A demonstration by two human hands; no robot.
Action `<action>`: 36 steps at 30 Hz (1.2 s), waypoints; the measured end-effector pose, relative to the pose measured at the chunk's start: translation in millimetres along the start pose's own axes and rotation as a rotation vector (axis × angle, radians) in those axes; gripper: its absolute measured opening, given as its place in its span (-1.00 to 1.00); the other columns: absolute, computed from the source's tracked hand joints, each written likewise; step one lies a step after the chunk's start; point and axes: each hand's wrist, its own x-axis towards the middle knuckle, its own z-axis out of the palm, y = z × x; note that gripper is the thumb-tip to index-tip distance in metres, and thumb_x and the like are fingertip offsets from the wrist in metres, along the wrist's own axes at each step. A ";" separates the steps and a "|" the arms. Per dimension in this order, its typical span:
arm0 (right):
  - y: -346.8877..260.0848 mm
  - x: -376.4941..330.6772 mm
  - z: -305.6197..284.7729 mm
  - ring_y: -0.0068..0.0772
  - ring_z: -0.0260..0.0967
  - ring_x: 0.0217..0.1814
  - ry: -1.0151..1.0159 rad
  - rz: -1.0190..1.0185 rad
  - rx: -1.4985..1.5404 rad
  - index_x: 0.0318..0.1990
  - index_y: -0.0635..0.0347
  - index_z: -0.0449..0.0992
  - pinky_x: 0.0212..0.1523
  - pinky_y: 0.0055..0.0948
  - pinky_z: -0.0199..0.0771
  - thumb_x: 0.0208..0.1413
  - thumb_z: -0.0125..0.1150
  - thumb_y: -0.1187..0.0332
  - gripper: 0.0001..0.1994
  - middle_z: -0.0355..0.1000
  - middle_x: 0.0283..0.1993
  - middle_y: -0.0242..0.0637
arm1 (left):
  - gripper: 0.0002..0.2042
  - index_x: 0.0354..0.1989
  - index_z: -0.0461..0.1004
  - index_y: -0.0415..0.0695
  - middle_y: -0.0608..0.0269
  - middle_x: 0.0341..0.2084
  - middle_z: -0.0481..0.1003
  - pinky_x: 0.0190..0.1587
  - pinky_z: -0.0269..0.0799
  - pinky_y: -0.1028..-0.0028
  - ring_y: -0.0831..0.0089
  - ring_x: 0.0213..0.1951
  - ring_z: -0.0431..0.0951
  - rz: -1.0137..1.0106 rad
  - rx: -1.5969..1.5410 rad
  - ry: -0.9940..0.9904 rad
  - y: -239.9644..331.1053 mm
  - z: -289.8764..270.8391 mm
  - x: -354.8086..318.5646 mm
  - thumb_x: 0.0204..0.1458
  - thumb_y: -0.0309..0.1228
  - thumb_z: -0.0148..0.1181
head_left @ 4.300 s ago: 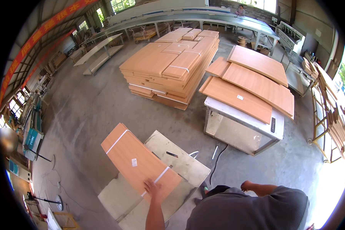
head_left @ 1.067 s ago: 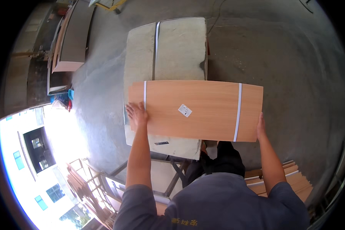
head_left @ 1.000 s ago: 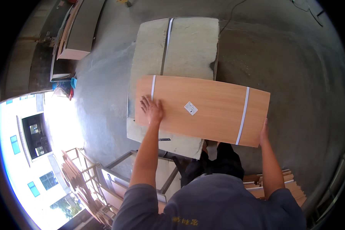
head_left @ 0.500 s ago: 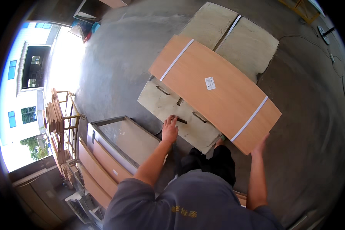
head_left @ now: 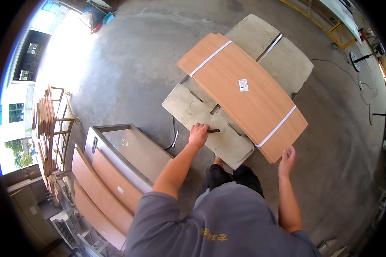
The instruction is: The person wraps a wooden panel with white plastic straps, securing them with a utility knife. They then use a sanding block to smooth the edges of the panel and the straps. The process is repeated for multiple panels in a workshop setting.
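A stack of light wood-coloured panels with curved sides (head_left: 227, 64) lies across a worn, pale worktable (head_left: 182, 103). Two white straps (head_left: 278, 126) run round the stack, and a white label (head_left: 243, 85) sits on top. Over the table's near edge, my left hand (head_left: 198, 135) has its fingers closed at one end of a short dark bar-like thing (head_left: 213, 130), whose exact kind I cannot make out. By the stack's near right corner is my right hand (head_left: 287, 160), fingers loosely bent and nothing visible in them; it seems just off the panels.
Curved wooden panels (head_left: 103, 188) lean against a grey-framed box-like piece (head_left: 133, 150) at the left. Farther left stands a yellow rack (head_left: 60, 132) holding wood pieces. A cable (head_left: 334, 63) trails over the concrete floor near a round-based stand (head_left: 354, 62) at the far right.
My right hand has come away from the panel edge, its fingers now bent upward. My left hand stays by the dark bar. The whole view has shifted a little.
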 end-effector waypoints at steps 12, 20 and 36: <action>-94.0 -81.0 70.9 -0.59 0.42 -0.05 -0.644 0.267 0.404 0.07 0.31 0.55 0.02 -0.53 0.41 0.31 0.17 0.34 -0.72 0.54 -0.04 -0.36 | -0.82 -0.39 0.41 -0.14 0.33 -0.54 0.48 -0.39 0.36 0.53 0.51 -0.49 0.48 -0.481 -1.491 -0.144 73.3 -14.9 4.5 0.06 -0.54 0.36; -105.2 -64.8 80.8 -0.49 0.53 -0.18 -0.339 0.288 0.840 0.02 0.29 0.57 -0.16 -0.52 0.51 0.30 0.21 0.36 -0.77 0.59 -0.18 -0.28 | -0.88 -0.25 0.43 -0.21 0.22 -0.40 0.56 -0.21 0.47 0.53 0.52 -0.31 0.56 -0.224 -1.476 -0.340 199.6 -41.8 -19.3 0.14 -0.60 0.27; 24.9 -6.3 -13.9 -0.04 0.48 -0.36 0.067 -0.217 -0.117 -0.27 0.19 0.46 -0.36 -0.21 0.49 0.08 0.31 0.53 -0.87 0.45 -0.32 -0.17 | -0.41 0.40 0.17 -0.09 0.07 0.44 0.12 0.49 -0.21 0.08 0.07 0.49 -0.01 0.228 0.206 0.313 188.5 46.9 194.2 0.24 -0.12 0.00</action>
